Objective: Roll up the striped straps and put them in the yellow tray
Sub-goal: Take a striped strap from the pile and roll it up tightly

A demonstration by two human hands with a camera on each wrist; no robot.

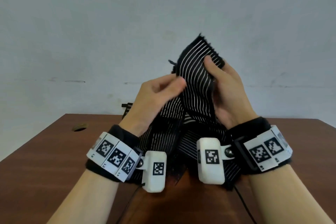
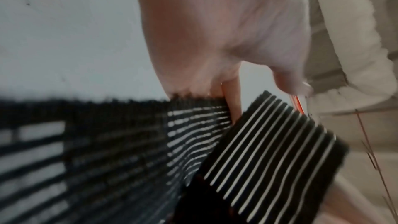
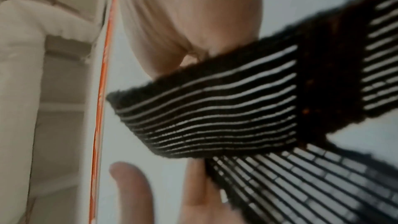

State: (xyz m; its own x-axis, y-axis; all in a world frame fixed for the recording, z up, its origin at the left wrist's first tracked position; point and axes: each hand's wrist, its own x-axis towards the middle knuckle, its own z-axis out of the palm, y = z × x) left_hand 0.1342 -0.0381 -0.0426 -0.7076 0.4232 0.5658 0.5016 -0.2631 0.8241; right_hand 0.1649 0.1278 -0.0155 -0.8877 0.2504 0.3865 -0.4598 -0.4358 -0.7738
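While both wrists sit nearest, wearing black bands of square-coded white tags with small "L2" and "L3" marks on the left, white camera pods (image 1: 211, 160) hang above the brown bench (image 1: 45, 151). Just beyond, the left hand (image 1: 156, 94) pinches the edge of a black, white-striped strap (image 1: 194, 82) with curled fingers, and the right hand (image 1: 227, 89) grips its raised end, thumb pressed on the stripes, holding it up off the bench. Farther back, another striped piece (image 1: 127, 108) peeks past the bench's far edge, before a pale wall (image 1: 109, 23).
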